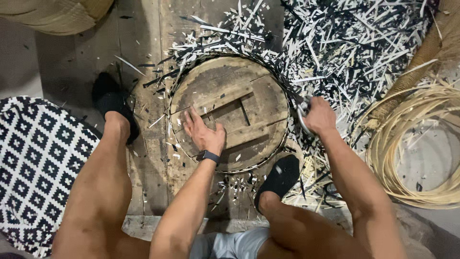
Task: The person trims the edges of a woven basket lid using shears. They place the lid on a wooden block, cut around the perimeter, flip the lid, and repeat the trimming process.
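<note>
While we squat over the floor (72, 62), the round wooden disc (230, 112) lies flat w/ a thin dark hoop (286, 132) around its rim, planks worn and grey, one recessed crosspiece at centre. Black-and-white strip offcuts (345, 43) heap behind and to the right. One patterned woven mat (33, 163), one coil of pale cane (421, 144). Our left hand (205, 133) rests flat on the disc, fingers spread wide; right hand (318, 115) fingers closed on a metal tool (303, 115) at the rim.
</note>
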